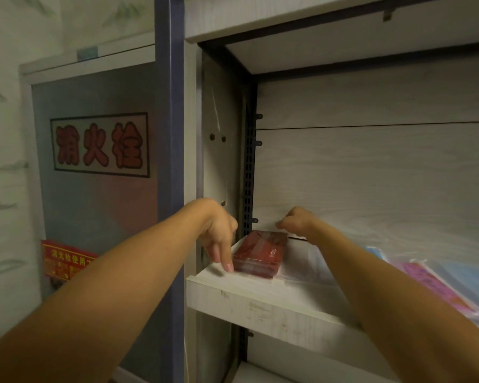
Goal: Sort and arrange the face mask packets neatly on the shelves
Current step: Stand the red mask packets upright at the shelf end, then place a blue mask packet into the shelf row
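A stack of dark red face mask packets (260, 254) lies at the left end of a pale wooden shelf (249, 299). My left hand (219, 233) reaches down at the stack's left side, its straight fingers touching the front left corner. My right hand (295, 221) hovers over the stack's back right corner with its fingers curled; whether it touches or holds anything is unclear. Clear plastic packets (304, 264) lie just right of the red stack. Farther right sit blue packets with pink labels (437, 286), partly hidden by my right forearm.
The shelf unit's left side panel (221, 150) and a dark perforated upright (249, 172) stand close behind my left hand. Another shelf (288, 15) runs overhead. To the left is a metal cabinet door with a red-lettered sign (100, 145).
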Tool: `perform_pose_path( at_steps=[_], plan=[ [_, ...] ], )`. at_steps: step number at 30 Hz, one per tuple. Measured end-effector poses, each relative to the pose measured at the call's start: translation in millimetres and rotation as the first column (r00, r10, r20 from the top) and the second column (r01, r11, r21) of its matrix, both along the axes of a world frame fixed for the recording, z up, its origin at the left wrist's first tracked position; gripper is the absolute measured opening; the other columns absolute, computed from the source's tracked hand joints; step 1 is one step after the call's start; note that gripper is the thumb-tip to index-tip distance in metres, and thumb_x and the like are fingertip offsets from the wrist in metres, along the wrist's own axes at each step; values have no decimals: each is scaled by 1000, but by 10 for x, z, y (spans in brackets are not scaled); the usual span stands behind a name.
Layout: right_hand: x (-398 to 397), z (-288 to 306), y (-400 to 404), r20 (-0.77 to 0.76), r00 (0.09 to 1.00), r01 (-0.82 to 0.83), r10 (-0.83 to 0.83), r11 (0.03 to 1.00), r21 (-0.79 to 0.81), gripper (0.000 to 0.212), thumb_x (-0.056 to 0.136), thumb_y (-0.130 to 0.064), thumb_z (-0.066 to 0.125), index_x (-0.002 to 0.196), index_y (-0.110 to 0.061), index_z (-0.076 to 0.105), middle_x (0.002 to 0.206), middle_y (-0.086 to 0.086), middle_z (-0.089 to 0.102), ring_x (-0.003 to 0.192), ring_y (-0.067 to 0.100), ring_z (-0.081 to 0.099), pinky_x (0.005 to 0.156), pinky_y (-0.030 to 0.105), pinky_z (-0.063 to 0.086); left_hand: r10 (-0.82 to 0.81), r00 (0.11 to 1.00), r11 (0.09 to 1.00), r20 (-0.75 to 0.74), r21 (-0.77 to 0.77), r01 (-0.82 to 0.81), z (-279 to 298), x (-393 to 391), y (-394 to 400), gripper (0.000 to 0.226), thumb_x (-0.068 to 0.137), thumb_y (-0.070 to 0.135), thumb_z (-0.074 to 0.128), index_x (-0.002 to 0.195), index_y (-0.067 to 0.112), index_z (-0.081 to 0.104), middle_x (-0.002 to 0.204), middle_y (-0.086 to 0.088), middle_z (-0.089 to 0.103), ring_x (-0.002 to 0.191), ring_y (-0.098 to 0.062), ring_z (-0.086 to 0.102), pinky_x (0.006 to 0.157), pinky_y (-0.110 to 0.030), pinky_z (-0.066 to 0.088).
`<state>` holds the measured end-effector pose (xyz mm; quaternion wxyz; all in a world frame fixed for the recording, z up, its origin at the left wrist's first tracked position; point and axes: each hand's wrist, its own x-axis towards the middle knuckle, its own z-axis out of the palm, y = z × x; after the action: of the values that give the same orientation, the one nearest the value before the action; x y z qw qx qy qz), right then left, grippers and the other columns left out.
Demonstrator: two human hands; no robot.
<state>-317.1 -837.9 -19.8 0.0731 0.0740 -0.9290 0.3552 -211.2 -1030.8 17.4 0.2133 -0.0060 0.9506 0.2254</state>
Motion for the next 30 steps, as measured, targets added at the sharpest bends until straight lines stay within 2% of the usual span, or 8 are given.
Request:
perform_pose_path(
  at_steps=[1,5,10,13,17,23,27,30],
  plan=[
    [42,47,17,3,1000,26,-26,1000,-10,44,93,-25,69,126,0,59,126,17,60,113,33,59,91,39,53,19,1000,1000,-18,17,-19,35,-7,-12,67,85,0,77,142,-7,44,136,-19,57,98,-22,68,91,-31,57],
    [239,144,87,130,986,118,-101,984,-130,36,92,-9,69,122,2,51,124,25,55,93,37,63,70,38,58,174,970,973,-168,180,-143,71,-152,-15,49,94,-15,53,142,-11,43,137,-28,53,104,-30,67,96,-39,56],
    [454,-5,90,298,950,168,-94,958,-234,28,90,2,68,112,6,50,104,27,61,86,41,72,85,50,60,337,928,911,-157,303,-280,-176,-296,49,21,102,4,55,122,-3,53,109,-16,62,100,-28,68,94,-44,58],
    [551,-57,29,280,956,159,-91,960,-232,19,90,0,70,98,5,54,101,24,67,87,37,71,85,44,59,356,927,885,-119,361,-294,-255,-340,78,13,98,4,61,110,-1,59,117,-15,67,104,-28,70,92,-43,59],
    [620,-122,-95,281,959,122,-42,955,-271,27,84,-8,78,91,-1,53,105,23,73,97,34,73,91,48,58,323,936,897,-142,362,-255,-266,-378,120,13,94,-4,64,100,5,57,106,-15,69,91,-25,65,78,-34,56],
    [625,-78,-36,226,972,142,-70,937,-319,29,87,-6,74,89,-4,45,104,23,71,92,34,74,88,45,60,279,942,932,-189,289,-218,-257,-423,103,17,94,-2,64,107,5,55,111,-17,67,103,-29,68,98,-46,54],
    [667,114,221,139,980,189,-144,899,-394,28,89,3,69,83,-2,42,84,22,60,72,33,66,88,49,59,232,914,956,-334,252,-151,-164,-479,128,38,91,-1,64,121,9,42,108,-17,64,75,-23,61,72,-38,59],
    [764,251,487,109,965,264,-240,887,-378,28,89,2,69,80,-1,42,81,21,58,79,36,65,88,51,59,189,898,962,-398,259,-87,-87,-481,270,37,90,-1,63,123,3,47,91,-17,60,63,-22,55,63,-35,54]
  ],
)
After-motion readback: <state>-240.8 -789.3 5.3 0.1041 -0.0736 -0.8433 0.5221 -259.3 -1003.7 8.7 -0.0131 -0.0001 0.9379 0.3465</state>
